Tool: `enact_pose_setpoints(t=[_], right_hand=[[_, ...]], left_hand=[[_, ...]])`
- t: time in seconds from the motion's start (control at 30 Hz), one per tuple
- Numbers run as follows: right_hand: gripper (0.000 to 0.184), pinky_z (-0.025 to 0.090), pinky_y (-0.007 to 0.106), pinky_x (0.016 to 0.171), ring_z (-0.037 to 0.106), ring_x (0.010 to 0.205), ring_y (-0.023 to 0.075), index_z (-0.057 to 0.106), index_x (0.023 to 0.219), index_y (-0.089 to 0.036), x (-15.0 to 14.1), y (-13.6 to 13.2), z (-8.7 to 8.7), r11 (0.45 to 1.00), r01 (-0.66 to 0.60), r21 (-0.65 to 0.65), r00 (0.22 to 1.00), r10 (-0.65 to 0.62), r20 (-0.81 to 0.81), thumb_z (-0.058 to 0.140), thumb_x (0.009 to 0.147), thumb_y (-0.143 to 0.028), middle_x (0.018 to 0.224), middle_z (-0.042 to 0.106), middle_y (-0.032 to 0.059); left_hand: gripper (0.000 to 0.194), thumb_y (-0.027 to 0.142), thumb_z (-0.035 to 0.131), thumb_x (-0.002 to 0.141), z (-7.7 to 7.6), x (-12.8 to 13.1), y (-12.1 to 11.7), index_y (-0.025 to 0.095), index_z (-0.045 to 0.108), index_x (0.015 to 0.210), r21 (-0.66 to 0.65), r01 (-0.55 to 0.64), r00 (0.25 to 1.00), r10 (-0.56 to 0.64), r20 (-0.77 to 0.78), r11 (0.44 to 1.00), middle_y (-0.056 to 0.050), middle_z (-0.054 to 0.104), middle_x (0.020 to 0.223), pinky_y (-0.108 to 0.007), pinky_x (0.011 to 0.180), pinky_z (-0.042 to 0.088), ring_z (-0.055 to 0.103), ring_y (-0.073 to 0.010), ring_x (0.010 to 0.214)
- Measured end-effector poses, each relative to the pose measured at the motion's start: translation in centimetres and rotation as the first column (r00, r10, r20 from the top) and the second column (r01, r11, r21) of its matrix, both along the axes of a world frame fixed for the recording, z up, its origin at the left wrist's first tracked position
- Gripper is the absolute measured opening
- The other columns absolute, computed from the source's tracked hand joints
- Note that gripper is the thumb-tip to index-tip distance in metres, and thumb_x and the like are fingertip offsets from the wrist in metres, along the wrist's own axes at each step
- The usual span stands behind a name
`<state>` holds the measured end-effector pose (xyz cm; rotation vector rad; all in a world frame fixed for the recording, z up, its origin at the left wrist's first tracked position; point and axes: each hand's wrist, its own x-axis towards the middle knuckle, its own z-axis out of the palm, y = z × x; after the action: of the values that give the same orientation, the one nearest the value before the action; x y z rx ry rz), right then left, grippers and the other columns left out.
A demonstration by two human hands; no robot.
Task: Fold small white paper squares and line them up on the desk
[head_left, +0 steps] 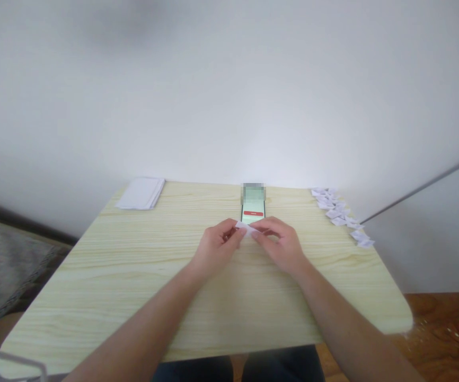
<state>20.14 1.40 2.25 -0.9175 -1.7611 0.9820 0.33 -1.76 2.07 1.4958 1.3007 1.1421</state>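
Between my two hands is a small folded piece of white paper (246, 228), held just in front of the phone. My left hand (220, 241) pinches its left end between thumb and fingers. The right end is pinched by my right hand (279, 241), thumb towards me. Fingers cover part of the paper, so its exact fold does not show. Right behind it lies a phone (253, 206) with a lit greenish screen and a red bar; its lower end is partly hidden by the paper and hands.
A stack of white paper sheets (141, 193) lies at the back left of the light wood table (134, 297). Several small folded white papers (336, 213) form a row along the right edge. A white wall (213, 106) stands behind the table.
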Motion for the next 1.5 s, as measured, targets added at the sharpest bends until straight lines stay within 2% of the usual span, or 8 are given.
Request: enact_pose_setpoints(t=[0.1, 0.2, 0.57, 0.77, 0.93, 1.07, 1.33, 1.5], right_hand=[[0.018, 0.058, 0.035, 0.078, 0.069, 0.091, 0.0200, 0.078, 0.106, -0.029, -0.12, -0.13, 0.19, 0.995, 0.009, 0.098, 0.999, -0.012, 0.030, 0.069, 0.091, -0.027, 0.102, 0.074, 0.0052], [0.017, 0.056, 0.035, 0.077, 0.067, 0.089, 0.0191, 0.078, 0.105, -0.028, -0.12, -0.10, 0.30, 0.992, 0.021, 0.123, 0.999, -0.026, 0.037, 0.069, 0.090, -0.025, 0.100, 0.073, 0.0050], [0.008, 0.049, 0.033, 0.069, 0.060, 0.073, 0.0168, 0.072, 0.094, -0.024, 0.08, 0.03, -0.32, 0.998, 0.056, -0.011, 0.996, -0.056, 0.065, 0.074, 0.087, -0.028, 0.082, 0.068, 0.0010], [0.008, 0.049, 0.033, 0.070, 0.061, 0.076, 0.0169, 0.071, 0.094, -0.024, -0.07, -0.02, -0.14, 0.992, 0.070, 0.103, 0.994, -0.077, 0.071, 0.071, 0.086, -0.020, 0.087, 0.068, 0.0014], [0.012, 0.050, 0.033, 0.070, 0.061, 0.077, 0.0168, 0.073, 0.096, -0.025, -0.35, -0.12, -0.15, 0.960, 0.092, 0.266, 0.990, -0.116, 0.077, 0.070, 0.088, -0.017, 0.090, 0.070, 0.0027], [0.014, 0.051, 0.035, 0.071, 0.062, 0.078, 0.0184, 0.075, 0.098, -0.026, -0.47, -0.38, -0.27, 0.939, 0.111, 0.326, 0.985, -0.147, 0.089, 0.069, 0.089, -0.017, 0.092, 0.071, 0.0041], [0.007, 0.046, 0.032, 0.064, 0.054, 0.069, 0.0149, 0.072, 0.087, -0.024, -0.44, -0.54, 0.36, 0.971, 0.119, 0.206, 0.986, -0.141, 0.092, 0.072, 0.085, -0.016, 0.084, 0.066, 0.0013], [0.008, 0.044, 0.030, 0.061, 0.051, 0.066, 0.0133, 0.073, 0.094, -0.023, -0.41, -0.53, 0.38, 0.993, 0.057, 0.104, 0.994, -0.067, 0.086, 0.073, 0.085, -0.021, 0.084, 0.060, 0.0004]], left_hand=[[0.024, 0.043, 0.063, 0.093, -0.12, 0.14, -0.05, 0.020, 0.068, 0.089, 0.008, -0.011, 1.000, 0.011, -0.002, 1.000, 0.000, 0.062, 0.067, -0.025, 0.058, 0.040, 0.054, -0.0141, 0.062], [0.023, 0.042, 0.063, 0.092, -0.17, 0.21, -0.07, 0.020, 0.069, 0.091, 0.022, -0.025, 1.000, 0.025, -0.017, 0.999, 0.000, 0.062, 0.068, -0.025, 0.057, 0.040, 0.054, -0.0138, 0.061], [0.025, 0.045, 0.061, 0.095, -0.19, 0.29, -0.26, 0.021, 0.069, 0.099, 0.059, -0.050, 0.989, 0.058, -0.133, 0.997, 0.001, 0.063, 0.073, -0.025, 0.061, 0.042, 0.056, -0.0130, 0.066], [0.025, 0.044, 0.061, 0.095, -0.29, 0.22, -0.18, 0.021, 0.068, 0.098, 0.071, -0.042, 0.992, 0.050, -0.117, 0.997, 0.001, 0.063, 0.073, -0.026, 0.063, 0.042, 0.056, -0.0128, 0.067], [0.024, 0.044, 0.060, 0.096, -0.51, 0.26, -0.15, 0.021, 0.067, 0.099, 0.057, -0.042, 0.996, 0.046, -0.076, 0.997, 0.001, 0.062, 0.072, -0.025, 0.061, 0.041, 0.055, -0.0124, 0.065], [0.023, 0.043, 0.060, 0.096, -0.71, 0.37, -0.10, 0.021, 0.066, 0.097, 0.054, -0.054, 0.997, 0.057, -0.058, 0.997, 0.002, 0.060, 0.069, -0.025, 0.060, 0.040, 0.054, -0.0120, 0.063], [0.020, 0.040, 0.063, 0.095, -0.69, 0.41, 0.01, 0.022, 0.069, 0.102, 0.117, -0.064, 0.994, 0.073, -0.078, 0.991, 0.000, 0.065, 0.077, -0.027, 0.063, 0.044, 0.058, -0.0136, 0.069], [0.014, 0.034, 0.062, 0.095, -0.26, 0.47, -0.10, 0.023, 0.069, 0.101, 0.159, -0.025, 0.997, 0.036, -0.066, 0.987, -0.001, 0.069, 0.090, -0.028, 0.074, 0.048, 0.062, -0.0152, 0.083]])
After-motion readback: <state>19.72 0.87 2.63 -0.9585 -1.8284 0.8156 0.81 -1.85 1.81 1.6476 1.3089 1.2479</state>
